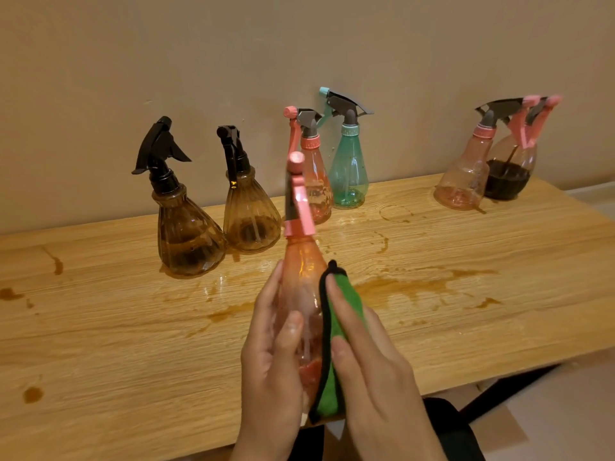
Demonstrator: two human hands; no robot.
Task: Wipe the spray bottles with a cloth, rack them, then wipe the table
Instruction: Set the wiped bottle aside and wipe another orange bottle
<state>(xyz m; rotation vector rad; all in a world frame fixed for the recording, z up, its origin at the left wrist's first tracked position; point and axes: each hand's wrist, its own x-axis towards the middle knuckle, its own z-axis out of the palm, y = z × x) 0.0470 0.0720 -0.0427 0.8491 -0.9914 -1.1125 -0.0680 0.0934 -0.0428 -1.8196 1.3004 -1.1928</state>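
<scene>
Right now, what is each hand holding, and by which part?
Left hand grips the pink spray bottle round its lower body; right hand presses the green cloth flat against the bottle's side.

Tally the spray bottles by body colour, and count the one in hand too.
Brown bottles: 2
Pink bottles: 3, one gripped by the left hand
Teal bottle: 1
Bottle with dark liquid, pink trigger, body colour unclear: 1
Total: 7
</scene>
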